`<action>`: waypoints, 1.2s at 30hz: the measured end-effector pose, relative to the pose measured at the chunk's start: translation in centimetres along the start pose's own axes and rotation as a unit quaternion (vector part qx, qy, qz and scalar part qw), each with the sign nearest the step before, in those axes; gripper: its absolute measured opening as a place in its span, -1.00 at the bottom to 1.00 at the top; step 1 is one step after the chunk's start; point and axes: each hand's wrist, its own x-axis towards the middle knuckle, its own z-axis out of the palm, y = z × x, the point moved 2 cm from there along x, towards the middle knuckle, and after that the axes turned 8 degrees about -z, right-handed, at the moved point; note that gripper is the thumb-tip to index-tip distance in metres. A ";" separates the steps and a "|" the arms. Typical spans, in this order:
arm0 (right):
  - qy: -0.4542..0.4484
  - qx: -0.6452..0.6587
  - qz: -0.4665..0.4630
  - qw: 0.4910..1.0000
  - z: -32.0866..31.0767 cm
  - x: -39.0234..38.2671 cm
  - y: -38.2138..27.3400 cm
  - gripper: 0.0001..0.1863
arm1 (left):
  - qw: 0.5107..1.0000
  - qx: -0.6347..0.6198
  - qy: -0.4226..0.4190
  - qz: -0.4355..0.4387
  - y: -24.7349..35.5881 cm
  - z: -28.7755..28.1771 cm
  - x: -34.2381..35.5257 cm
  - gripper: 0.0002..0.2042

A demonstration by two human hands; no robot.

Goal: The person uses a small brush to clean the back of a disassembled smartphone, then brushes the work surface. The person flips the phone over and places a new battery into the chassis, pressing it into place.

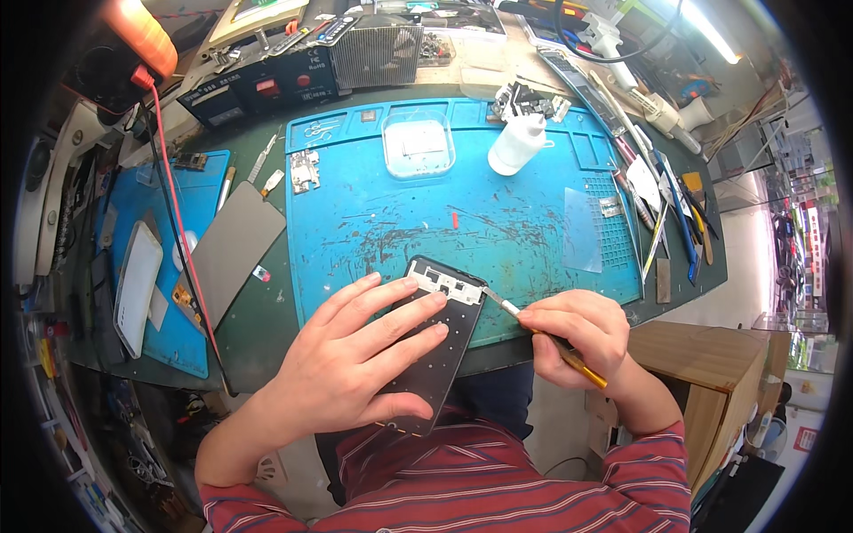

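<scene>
A black phone panel (444, 333) lies aslant over the front edge of the blue mat, its lower end sticking out toward me. Whitish metal-like parts (449, 282) cross its top end, and small pale dots run down the black surface. My left hand (360, 351) rests on the panel with fingers spread flat, the thumb near its lower end. In my right hand (582, 338) is a slim craft knife (569, 353) with a gold-coloured handle, pinched between thumb and fingers. Its thin tip meets the panel's upper right corner; whether it goes under the edge I cannot tell.
The blue work mat (382, 200) bears a clear plastic tray (418, 145), a white bottle (516, 145) and a small red strip (455, 220). Pliers and tweezers (689, 213) lie at right. A grey flat sheet (233, 240) and a red cable (169, 178) are left. A wooden cabinet (702, 355) stands right.
</scene>
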 end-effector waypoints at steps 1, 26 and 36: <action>-0.001 -0.010 -0.003 1.000 0.1 0.0 -0.2 -0.70 | 1.000 0.000 0.001 0.000 0.0 0.0 0.0 -0.23; -0.016 -0.120 0.059 0.991 1.6 0.5 -4.0 -0.59 | 0.999 -0.043 0.023 0.013 -0.1 0.4 0.2 -0.27; -0.038 -0.044 0.040 0.997 0.6 0.2 -2.1 -0.58 | 0.998 -0.051 0.017 0.022 0.1 0.3 0.4 -0.33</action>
